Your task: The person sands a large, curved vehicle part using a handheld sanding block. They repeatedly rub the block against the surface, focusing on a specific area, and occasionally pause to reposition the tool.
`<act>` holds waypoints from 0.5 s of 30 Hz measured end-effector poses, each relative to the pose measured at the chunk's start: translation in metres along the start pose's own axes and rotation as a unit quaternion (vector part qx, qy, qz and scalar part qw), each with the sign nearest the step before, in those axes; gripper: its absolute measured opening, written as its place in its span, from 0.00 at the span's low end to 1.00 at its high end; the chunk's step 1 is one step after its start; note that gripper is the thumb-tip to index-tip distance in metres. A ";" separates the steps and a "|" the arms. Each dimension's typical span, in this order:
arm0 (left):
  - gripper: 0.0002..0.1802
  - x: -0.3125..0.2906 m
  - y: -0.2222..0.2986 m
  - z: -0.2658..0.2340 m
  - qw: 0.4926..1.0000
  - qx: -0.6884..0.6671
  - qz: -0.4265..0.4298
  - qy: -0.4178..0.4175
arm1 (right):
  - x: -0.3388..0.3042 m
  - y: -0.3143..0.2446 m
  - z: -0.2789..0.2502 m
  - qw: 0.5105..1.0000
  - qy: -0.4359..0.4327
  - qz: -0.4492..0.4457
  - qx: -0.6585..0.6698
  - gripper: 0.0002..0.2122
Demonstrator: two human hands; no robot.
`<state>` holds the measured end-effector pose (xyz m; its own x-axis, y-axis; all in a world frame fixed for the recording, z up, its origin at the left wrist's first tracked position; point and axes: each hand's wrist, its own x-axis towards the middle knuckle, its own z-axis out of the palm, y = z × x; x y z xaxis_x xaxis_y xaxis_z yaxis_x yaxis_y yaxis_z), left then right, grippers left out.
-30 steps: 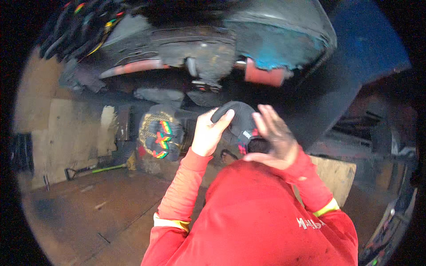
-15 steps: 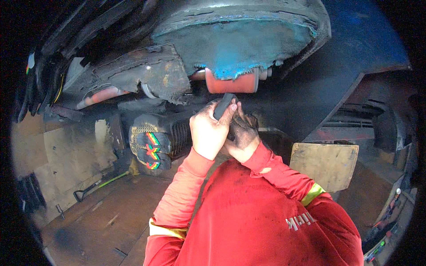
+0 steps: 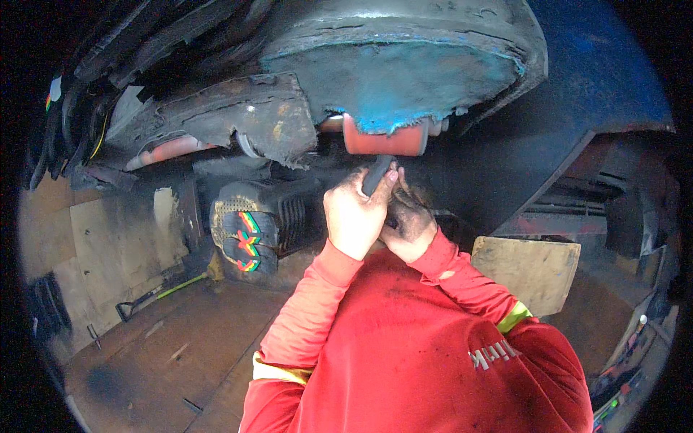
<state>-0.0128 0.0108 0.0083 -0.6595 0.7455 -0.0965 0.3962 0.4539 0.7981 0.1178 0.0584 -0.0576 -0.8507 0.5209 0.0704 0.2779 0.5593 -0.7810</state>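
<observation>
My left hand (image 3: 354,216) is closed around a dark grey flat strip-like piece (image 3: 378,175), thumb along its side. The piece tilts up to the right, its upper end at the lower edge of a red drum (image 3: 385,138); I cannot tell whether they touch. My right hand (image 3: 413,222), blackened with dust, is pressed up close beside the left, its fingertips at the piece's right side. The lower part of the piece is hidden by my hands. A ragged, blue-dusted cover (image 3: 390,79) hangs over the top of the drum.
Left of my hands, dark pads with red, yellow and green straps (image 3: 247,242) rest against a ribbed motor housing (image 3: 289,213). Another reddish roller (image 3: 173,150) shows at left. A wooden board (image 3: 525,274) stands at right, below a dark blue panel (image 3: 505,151).
My hands and the grey piece have shifted slightly right under the drum, and the piece leans further right. The whole view has also shifted a little.
</observation>
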 end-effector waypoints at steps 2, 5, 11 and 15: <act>0.20 0.000 0.000 0.001 1.000 -0.013 0.016 0.009 | -0.001 0.003 0.001 1.000 0.008 -0.008 -0.002 0.33; 0.20 0.010 0.000 0.009 1.000 0.018 0.002 -0.013 | 0.002 0.007 -0.002 0.999 0.014 0.003 0.030 0.34; 0.14 -0.010 -0.012 0.004 0.967 -0.255 -0.010 -0.025 | -0.002 -0.019 -0.020 0.978 0.019 -0.031 -0.204 0.34; 0.10 -0.032 -0.033 -0.042 0.922 -0.382 -0.057 -0.017 | -0.021 -0.050 -0.051 0.938 0.053 -0.206 -0.273 0.37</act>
<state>-0.0317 -0.0489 0.0101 -0.6439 0.7346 -0.2141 -0.2485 0.0639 0.9665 0.1445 0.0523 0.0118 -0.8948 0.2328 0.3809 0.1470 0.9593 -0.2410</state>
